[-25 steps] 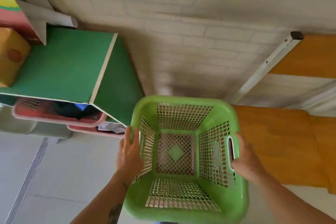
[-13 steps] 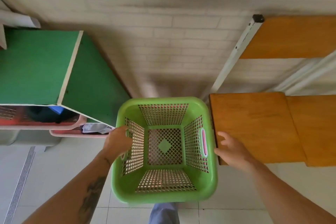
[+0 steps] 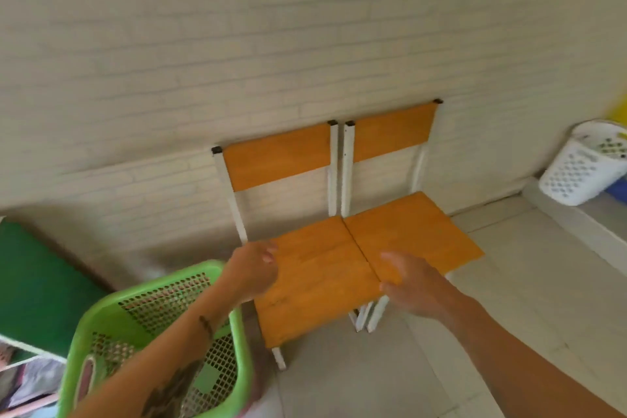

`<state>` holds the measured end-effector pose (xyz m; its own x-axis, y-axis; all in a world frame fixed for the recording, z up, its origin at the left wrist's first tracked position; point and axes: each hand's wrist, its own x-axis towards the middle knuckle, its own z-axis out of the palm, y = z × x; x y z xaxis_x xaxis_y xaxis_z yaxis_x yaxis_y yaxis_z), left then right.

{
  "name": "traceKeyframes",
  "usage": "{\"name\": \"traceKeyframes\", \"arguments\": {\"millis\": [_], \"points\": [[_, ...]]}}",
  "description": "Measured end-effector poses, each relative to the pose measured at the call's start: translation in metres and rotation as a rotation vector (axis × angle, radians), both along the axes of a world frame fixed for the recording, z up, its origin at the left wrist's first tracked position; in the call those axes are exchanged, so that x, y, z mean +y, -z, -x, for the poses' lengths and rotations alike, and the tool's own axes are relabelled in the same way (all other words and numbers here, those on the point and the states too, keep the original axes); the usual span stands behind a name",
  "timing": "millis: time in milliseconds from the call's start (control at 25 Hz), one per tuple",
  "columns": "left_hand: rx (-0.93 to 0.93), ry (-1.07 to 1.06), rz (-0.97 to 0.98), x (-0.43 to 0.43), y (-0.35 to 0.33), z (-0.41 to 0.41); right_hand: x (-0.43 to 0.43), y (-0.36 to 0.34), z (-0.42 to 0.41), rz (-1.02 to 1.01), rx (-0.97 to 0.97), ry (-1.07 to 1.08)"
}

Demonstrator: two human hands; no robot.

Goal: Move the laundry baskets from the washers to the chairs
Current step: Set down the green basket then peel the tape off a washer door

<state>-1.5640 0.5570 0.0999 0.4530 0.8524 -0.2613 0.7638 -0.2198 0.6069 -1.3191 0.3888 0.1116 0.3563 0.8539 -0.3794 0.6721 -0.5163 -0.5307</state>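
Observation:
The green mesh laundry basket [image 3: 101,326] is empty and sits low at the bottom left, beside the left chair, partly covered by my left forearm. Neither hand touches it. My left hand [image 3: 252,270] hovers over the front left corner of the left chair's orange seat [image 3: 315,285], fingers loosely curled around nothing. Empty too, my right hand [image 3: 412,285] has its fingers apart above the seam between that seat and the right chair's seat [image 3: 410,231]. Both seats are bare.
The two white-framed chairs stand side by side against the pale brick wall [image 3: 237,61]. A green cabinet [image 3: 37,282] is at the left, with pink baskets of clothes [image 3: 30,380] below it. A white basket [image 3: 583,170] rests on a ledge at the far right. Pale floor tiles [image 3: 475,332] spread in front.
Both hands have let go of the green basket, which now sits lower and to the left. My view has swung right and both hands have moved over the chair seats.

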Motion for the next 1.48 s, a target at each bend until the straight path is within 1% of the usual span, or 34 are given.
{"name": "traceKeyframes", "arguments": {"millis": [160, 320, 440, 560, 680, 840, 960, 1120, 1240, 1320, 1480], "points": [[-0.046, 0.264, -0.106, -0.073, -0.043, -0.150, -0.106, -0.043, -0.101, -0.091, -0.105, 0.162], [-0.089, 0.526, -0.108, -0.136, -0.076, -0.295, -0.204, -0.080, -0.189, -0.173, -0.216, 0.395], [-0.129, 0.673, -0.117, -0.187, -0.088, -0.398, -0.277, -0.092, -0.250, -0.195, -0.288, 0.571], [-0.220, 0.769, -0.072, -0.246, -0.089, -0.503, -0.348, -0.097, -0.316, -0.185, -0.363, 0.729], [-0.314, 0.819, 0.025, -0.298, -0.093, -0.602, -0.406, -0.104, -0.387, -0.167, -0.414, 0.839], [-0.335, 0.938, -0.062, -0.359, -0.091, -0.742, -0.480, -0.113, -0.488, -0.145, -0.450, 0.975], [-0.307, 1.086, -0.098, -0.413, -0.095, -0.841, -0.541, -0.116, -0.551, -0.130, -0.461, 1.115], [-0.276, 1.278, -0.163, -0.507, -0.105, -0.945, -0.636, -0.118, -0.615, -0.137, -0.471, 1.304], [-0.257, 1.401, -0.137, -0.584, -0.104, -1.008, -0.713, -0.110, -0.663, -0.144, -0.464, 1.407], [-0.253, 1.430, -0.115, -0.641, -0.103, -1.045, -0.767, -0.102, -0.698, -0.161, -0.458, 1.445], [-0.247, 1.418, -0.100, -0.744, -0.110, -1.115, -0.869, -0.104, -0.768, -0.144, -0.444, 1.450]]}}
